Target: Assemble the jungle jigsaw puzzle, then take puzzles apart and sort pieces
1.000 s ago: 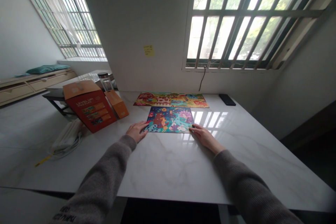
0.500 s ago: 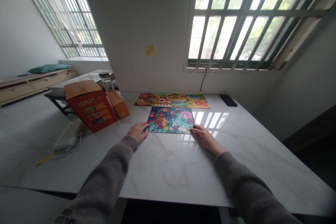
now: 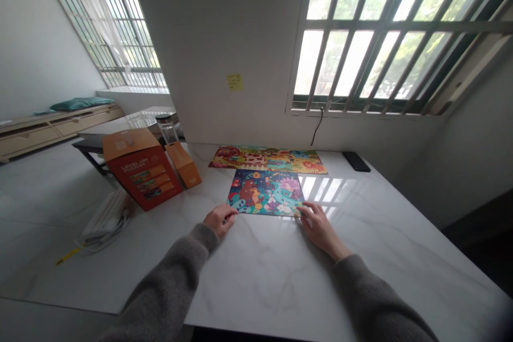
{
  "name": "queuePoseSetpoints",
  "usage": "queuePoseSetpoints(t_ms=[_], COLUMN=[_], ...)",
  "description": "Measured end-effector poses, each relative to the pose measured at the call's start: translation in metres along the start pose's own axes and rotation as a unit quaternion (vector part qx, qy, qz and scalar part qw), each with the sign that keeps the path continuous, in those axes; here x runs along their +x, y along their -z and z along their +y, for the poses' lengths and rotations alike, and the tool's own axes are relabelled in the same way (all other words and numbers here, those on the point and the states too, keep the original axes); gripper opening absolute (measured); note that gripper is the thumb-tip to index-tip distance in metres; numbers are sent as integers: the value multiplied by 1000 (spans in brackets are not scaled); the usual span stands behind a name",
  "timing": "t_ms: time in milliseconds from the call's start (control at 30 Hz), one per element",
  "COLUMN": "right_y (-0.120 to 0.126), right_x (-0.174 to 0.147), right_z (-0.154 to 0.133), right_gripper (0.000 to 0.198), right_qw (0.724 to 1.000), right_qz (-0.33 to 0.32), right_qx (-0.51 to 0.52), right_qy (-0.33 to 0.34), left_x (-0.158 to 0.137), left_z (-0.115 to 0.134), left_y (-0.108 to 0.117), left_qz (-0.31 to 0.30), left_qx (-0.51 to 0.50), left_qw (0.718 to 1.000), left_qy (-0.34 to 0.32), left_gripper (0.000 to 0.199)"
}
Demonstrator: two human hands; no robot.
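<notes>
The dark animal puzzle [image 3: 265, 192] is flat on the desk [image 3: 264, 272], right in front of two brighter puzzles [image 3: 294, 161]. Left hand [image 3: 220, 220] bunched at its near-left corner, can't tell if it's gripping; right hand [image 3: 320, 228] loosely spread at the near-right corner.

A room that looks like part of a home
Green cushion [image 3: 82, 104] on low drawers [image 3: 78, 126], sheer curtain [image 3: 106, 26] at a barred window [image 3: 140, 37], picture puzzles [image 3: 266, 192] on a table [image 3: 260, 278].
</notes>
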State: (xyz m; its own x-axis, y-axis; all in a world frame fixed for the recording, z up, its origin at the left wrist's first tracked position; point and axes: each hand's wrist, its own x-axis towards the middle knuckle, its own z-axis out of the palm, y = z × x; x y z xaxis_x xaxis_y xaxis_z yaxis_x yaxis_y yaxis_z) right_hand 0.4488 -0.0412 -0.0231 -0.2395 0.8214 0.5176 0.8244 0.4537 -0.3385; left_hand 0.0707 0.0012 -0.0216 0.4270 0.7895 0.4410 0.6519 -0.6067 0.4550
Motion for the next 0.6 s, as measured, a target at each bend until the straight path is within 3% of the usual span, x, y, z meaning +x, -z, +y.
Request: queuePoseSetpoints(t_ms=[133,267,433,600], right_y=[-12,-23,-27,-25], right_x=[20,33,31,28], right_z=[-20,-35,-39,-39], right_gripper=[31,28,29,29], right_qw=[999,999,999,998], right_qz=[27,0,-35,-54], right_qx=[-32,-25,-1,-11], right_qy=[-27,-26,-10,-8], left_x=[2,2,4,6], left_z=[9,23,37,31], left_y=[-4,-7,-9,-9], left_qz=[16,1,-19,21], left_qx=[-10,-26,-17,-5], left_qw=[1000,997,996,998], left_qy=[-25,-68,-85,-66], left_gripper=[23,21,21,21])
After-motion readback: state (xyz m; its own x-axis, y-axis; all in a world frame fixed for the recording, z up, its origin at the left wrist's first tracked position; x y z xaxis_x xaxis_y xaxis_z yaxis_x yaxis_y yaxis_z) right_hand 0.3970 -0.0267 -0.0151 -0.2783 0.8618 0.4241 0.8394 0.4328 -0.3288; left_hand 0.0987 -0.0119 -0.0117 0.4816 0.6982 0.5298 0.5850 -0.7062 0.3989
